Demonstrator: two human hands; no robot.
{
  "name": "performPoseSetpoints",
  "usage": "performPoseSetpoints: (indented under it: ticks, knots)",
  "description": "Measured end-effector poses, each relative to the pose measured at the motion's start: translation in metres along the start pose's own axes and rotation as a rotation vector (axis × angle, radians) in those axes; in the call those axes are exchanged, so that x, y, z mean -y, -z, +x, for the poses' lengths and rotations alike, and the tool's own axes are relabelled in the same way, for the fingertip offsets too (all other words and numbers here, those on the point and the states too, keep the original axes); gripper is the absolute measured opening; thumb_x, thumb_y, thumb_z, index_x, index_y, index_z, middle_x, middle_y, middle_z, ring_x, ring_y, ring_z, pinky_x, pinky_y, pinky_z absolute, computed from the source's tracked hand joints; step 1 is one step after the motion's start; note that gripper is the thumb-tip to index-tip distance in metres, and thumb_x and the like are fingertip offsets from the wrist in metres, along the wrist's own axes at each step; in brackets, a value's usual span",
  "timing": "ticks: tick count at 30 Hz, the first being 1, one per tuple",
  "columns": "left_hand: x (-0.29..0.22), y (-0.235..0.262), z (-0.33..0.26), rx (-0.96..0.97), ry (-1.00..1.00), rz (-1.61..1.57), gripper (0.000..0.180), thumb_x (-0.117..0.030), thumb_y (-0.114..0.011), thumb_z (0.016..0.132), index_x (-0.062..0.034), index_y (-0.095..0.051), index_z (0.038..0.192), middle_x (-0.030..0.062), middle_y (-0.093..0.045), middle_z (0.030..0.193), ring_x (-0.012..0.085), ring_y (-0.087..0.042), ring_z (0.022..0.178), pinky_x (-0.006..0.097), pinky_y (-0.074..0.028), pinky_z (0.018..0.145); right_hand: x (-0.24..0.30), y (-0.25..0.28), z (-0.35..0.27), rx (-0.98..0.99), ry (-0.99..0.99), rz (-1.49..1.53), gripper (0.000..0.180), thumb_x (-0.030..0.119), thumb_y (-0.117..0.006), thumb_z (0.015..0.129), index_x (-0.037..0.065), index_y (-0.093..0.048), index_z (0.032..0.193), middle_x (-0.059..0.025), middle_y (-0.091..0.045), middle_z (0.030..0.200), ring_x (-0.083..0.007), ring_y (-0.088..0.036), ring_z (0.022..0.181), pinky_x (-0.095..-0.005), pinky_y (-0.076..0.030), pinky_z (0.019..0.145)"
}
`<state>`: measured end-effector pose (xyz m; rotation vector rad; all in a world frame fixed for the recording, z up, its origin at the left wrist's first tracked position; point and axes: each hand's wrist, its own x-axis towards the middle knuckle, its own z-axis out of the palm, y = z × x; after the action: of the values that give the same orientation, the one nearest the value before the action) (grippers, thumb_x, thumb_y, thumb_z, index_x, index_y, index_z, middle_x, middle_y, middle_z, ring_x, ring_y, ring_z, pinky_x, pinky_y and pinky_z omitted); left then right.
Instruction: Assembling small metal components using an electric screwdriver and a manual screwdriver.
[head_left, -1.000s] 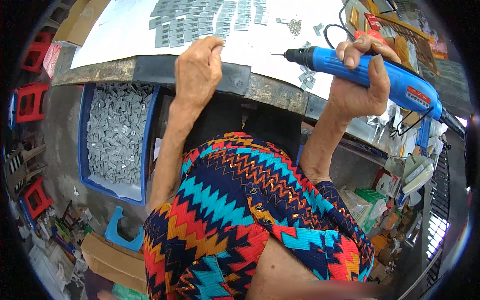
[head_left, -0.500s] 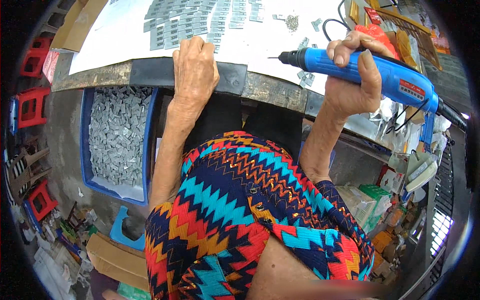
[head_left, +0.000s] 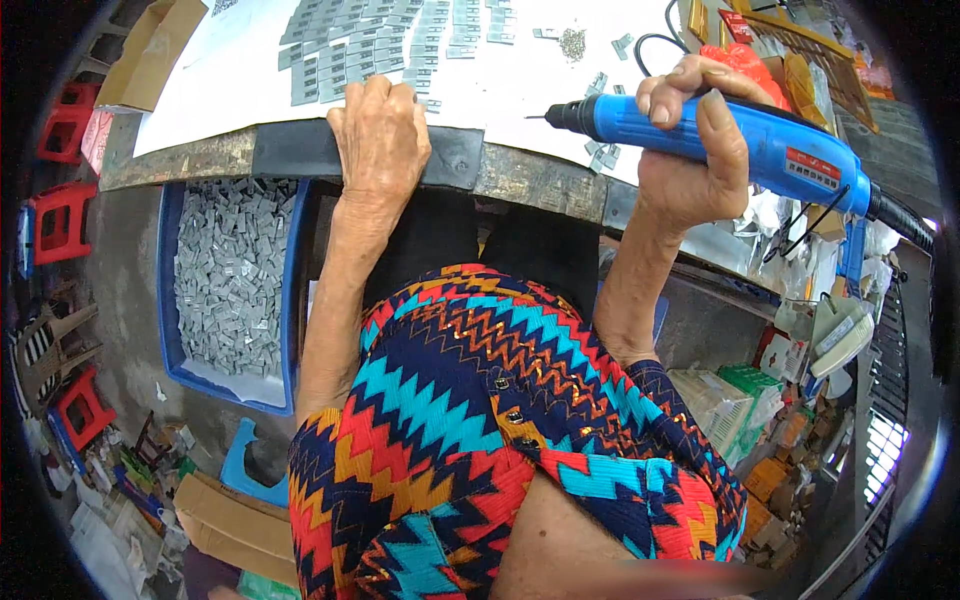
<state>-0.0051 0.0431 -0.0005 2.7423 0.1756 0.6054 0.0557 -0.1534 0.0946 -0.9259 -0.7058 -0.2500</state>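
Note:
My right hand [head_left: 690, 150] is wrapped round a blue electric screwdriver [head_left: 740, 148], held level above the table's front edge. Its thin bit points left, touching nothing. At the near edge of the white-covered table, my left hand [head_left: 380, 135] is closed with its fingers curled under; whatever they hold is hidden. Just beyond it, small flat grey pieces [head_left: 350, 50] with dark slots lie in close rows. A little heap of tiny brassy parts [head_left: 572, 44], perhaps screws, sits farther right. A few loose grey pieces [head_left: 602, 155] lie close to the screwdriver's front end.
Below the table on the left stands a blue tray [head_left: 294, 300] filled with similar grey pieces. A cardboard box [head_left: 160, 55] is at the table's far left. Red stools [head_left: 62, 222] stand farther left. A black cable [head_left: 905, 225] trails from the screwdriver; plastic bags and boxes crowd the right.
The screwdriver in my right hand has shifted slightly left. My left hand stays closed at the table edge, and the whole view has moved a little.

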Motion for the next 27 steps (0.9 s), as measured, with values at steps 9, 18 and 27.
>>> performPoseSetpoints:
  ticks: [9, 18, 27]
  knots:
    - [-0.008, -0.014, 0.007, -0.021, -0.036, 0.011, 0.012, -0.017, -0.064, 0.074, -0.0048, -0.063, 0.077, 0.0071, -0.056, 0.079, 0.0236, -0.052, 0.08, 0.041, -0.034, 0.07, -0.009, -0.003, -0.001, 0.064, -0.018, -0.109, 0.026, 0.002, -0.051, 0.074, -0.006, -0.054, 0.099, -0.0216, -0.057, 0.085, -0.021, -0.055, 0.062, -0.0371, -0.044, 0.061]
    - [-0.005, -0.022, 0.007, -0.082, -0.104, -0.128, 0.011, -0.014, -0.065, 0.074, -0.0085, -0.062, 0.084, 0.0033, -0.055, 0.086, 0.0216, -0.049, 0.087, 0.039, -0.034, 0.073, -0.039, -0.012, 0.005, 0.059, -0.098, -0.139, 0.021, -0.001, -0.05, 0.075, -0.006, -0.053, 0.095, -0.0181, -0.057, 0.078, -0.0196, -0.055, 0.06, -0.0356, -0.046, 0.061]
    - [-0.003, -0.025, 0.009, -0.067, -0.138, -0.24, 0.011, -0.009, -0.065, 0.073, -0.0076, -0.063, 0.084, 0.003, -0.054, 0.084, 0.0218, -0.048, 0.086, 0.036, -0.035, 0.075, -0.058, -0.036, 0.009, 0.039, -0.147, -0.223, 0.014, -0.003, -0.055, 0.075, -0.002, -0.051, 0.089, -0.0097, -0.055, 0.071, -0.0145, -0.054, 0.056, -0.0266, -0.046, 0.055]
